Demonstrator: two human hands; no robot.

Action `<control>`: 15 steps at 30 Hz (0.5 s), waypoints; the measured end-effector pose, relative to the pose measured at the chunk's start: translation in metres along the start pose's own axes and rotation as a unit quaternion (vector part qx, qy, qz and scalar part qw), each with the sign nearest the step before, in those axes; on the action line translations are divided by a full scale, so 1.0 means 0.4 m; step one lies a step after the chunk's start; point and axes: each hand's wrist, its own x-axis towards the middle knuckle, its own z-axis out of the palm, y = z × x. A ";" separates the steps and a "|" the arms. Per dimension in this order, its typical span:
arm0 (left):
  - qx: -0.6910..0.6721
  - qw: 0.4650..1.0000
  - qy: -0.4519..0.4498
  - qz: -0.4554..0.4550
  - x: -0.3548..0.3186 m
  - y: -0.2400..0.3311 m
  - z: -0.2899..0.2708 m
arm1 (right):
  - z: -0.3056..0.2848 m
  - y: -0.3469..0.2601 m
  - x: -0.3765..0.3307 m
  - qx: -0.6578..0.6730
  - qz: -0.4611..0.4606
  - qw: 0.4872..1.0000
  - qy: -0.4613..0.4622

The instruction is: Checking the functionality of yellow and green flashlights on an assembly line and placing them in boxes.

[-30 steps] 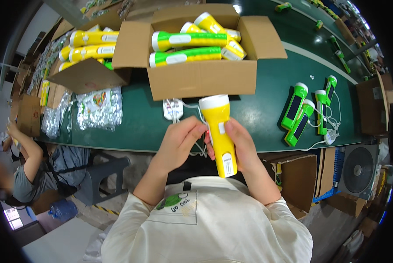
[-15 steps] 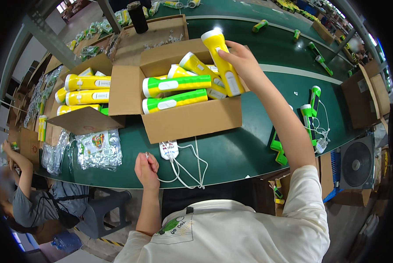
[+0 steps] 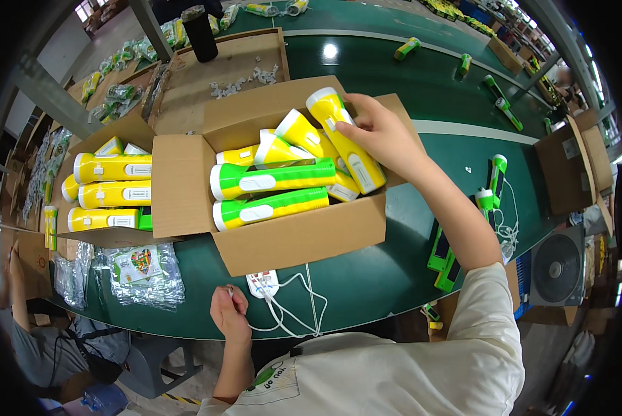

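My right hand (image 3: 386, 135) grips a yellow flashlight (image 3: 344, 139) and holds it slanted over the right end of an open cardboard box (image 3: 304, 239). Several yellow and green flashlights (image 3: 273, 179) lie stacked inside that box. My left hand (image 3: 229, 313) is at the near edge of the green table, fingers closed around a thin white cord by a white power strip (image 3: 262, 283). White cords (image 3: 293, 305) loop on the table in front of the box.
A second open box (image 3: 109, 191) of yellow flashlights stands to the left. Clear plastic bags (image 3: 144, 274) lie at the near left. Green flashlights with cords (image 3: 495, 191) lie at the right. A fan (image 3: 557, 267) sits lower right. A black bottle (image 3: 201, 31) stands at the back.
My right hand has lowered the yellow flashlight from above the box's far rim down into the box. My left hand stayed by the power strip.
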 end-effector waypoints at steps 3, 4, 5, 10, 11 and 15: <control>0.004 1.000 0.010 -0.005 0.000 0.000 -0.002 | 0.009 0.026 0.006 -0.007 -0.073 0.997 0.003; 0.015 1.000 0.004 0.000 0.002 -0.003 -0.006 | 0.013 0.020 0.003 -0.057 -0.111 0.992 0.031; 0.024 1.000 -0.006 0.006 0.002 0.000 -0.005 | 0.000 0.022 0.013 -0.057 -0.110 0.992 0.029; 0.070 0.997 -0.010 0.017 -0.003 0.001 0.001 | -0.159 0.131 0.241 -0.126 -0.132 0.957 0.226; 0.080 0.996 -0.015 0.023 -0.001 -0.001 0.002 | -0.200 0.225 0.331 -0.135 -0.128 0.952 0.245; 0.096 0.995 0.001 0.013 -0.005 -0.008 0.003 | -0.251 0.478 0.537 -0.370 -0.069 0.890 0.256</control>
